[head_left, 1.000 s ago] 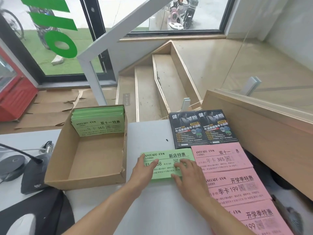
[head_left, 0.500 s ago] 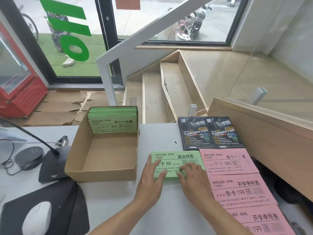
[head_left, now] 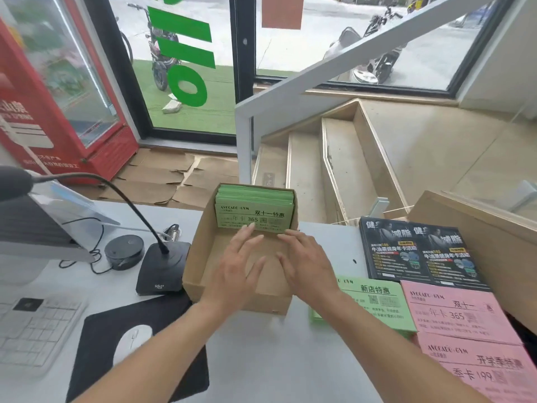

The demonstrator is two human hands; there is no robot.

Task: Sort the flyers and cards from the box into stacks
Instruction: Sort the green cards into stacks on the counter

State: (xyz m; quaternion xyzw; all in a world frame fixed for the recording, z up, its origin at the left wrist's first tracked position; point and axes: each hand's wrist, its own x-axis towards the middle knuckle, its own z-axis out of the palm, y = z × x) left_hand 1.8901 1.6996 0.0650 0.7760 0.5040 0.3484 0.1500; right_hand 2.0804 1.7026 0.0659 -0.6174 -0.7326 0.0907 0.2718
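Note:
An open cardboard box (head_left: 194,266) sits on the white desk, and a thick bundle of green cards (head_left: 254,209) leans against its far wall. My left hand (head_left: 236,266) and my right hand (head_left: 305,263) hover inside the box, fingers spread and empty, with the fingertips just touching the bundle's lower edge. To the right of the box lies a green card stack (head_left: 377,301). Beyond it are a pink card stack (head_left: 453,312), a second pink stack (head_left: 479,367) nearer to me, and black flyers (head_left: 418,251) at the back.
A desk microphone base (head_left: 161,267) stands just left of the box, with a round black puck (head_left: 124,251), cables, a keyboard (head_left: 32,330) and a mouse (head_left: 132,343) on a black pad further left. A wooden ledge (head_left: 476,225) borders the desk's right side.
Both hands have left the green stack on the desk and moved left and forward into the box, up to the leaning green bundle. The view has swung left.

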